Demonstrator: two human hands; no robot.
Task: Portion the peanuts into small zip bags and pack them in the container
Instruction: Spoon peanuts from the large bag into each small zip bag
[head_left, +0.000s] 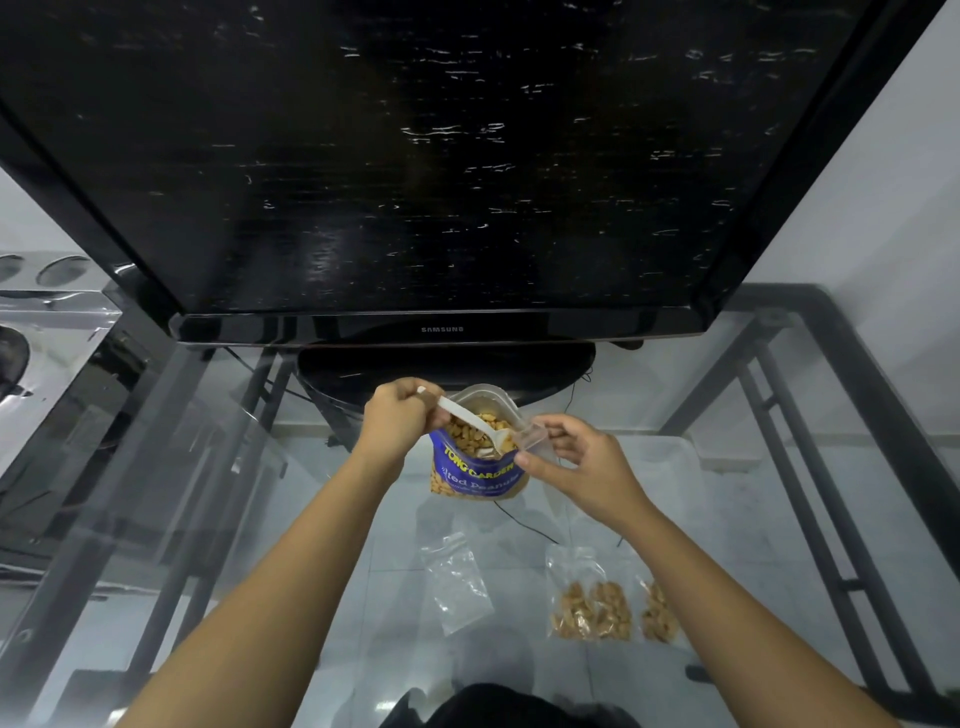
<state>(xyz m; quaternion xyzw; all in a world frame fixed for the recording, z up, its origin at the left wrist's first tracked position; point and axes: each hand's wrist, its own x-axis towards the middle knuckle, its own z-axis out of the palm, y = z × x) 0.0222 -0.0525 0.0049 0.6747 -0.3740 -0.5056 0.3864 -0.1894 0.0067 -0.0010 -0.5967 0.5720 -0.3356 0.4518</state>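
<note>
Left hand (393, 415) grips a white spoon (475, 422) over the open peanut bag (475, 470); right hand (574, 460) pinches a clear zip bag (532, 435) beside it. Nearer: one empty bag (457, 587), two filled bags (589, 597).

Black television (415, 156) on glass table (779, 415)

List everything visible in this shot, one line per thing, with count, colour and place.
Samsung television: one, black, far side of table.
Glass-top table: one, clear with dark metal frame, under everything.
Foil peanut pouch: one, blue with yellow lettering, open, table centre.
Plastic spoon: one, white, over the pouch mouth.
Small zip bag: one, clear, held open beside the spoon.
Empty zip bag: one, clear, near side.
Filled zip bags: two, clear with tan peanuts, near right.
Left hand: holds spoon.
Right hand: holds small bag.
</note>
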